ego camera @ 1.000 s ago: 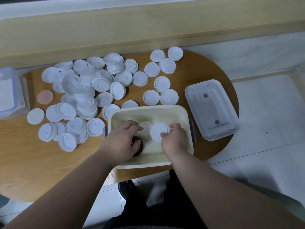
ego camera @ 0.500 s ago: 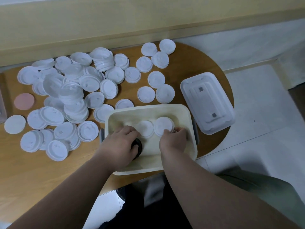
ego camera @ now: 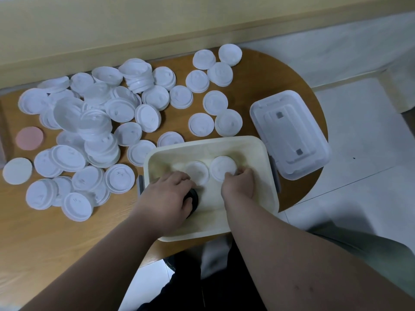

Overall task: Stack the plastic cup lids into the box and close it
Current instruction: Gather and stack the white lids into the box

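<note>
Our right hand (ego camera: 238, 184) pinches a white round plastic lid (ego camera: 222, 167) inside the cream rectangular plastic box (ego camera: 224, 138). Our left hand (ego camera: 169, 199), at 8 o'clock, grips a black round object (ego camera: 192, 198). Dropped tilted, the lid could sit crooked.

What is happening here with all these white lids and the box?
A person is moving lids from the table into the box. The right hand holds a white lid inside the box, beside another lid lying there. The left hand grips a black lid in the box. Most lids lie loose on the table. The cover sits right of the box, off it.
</note>
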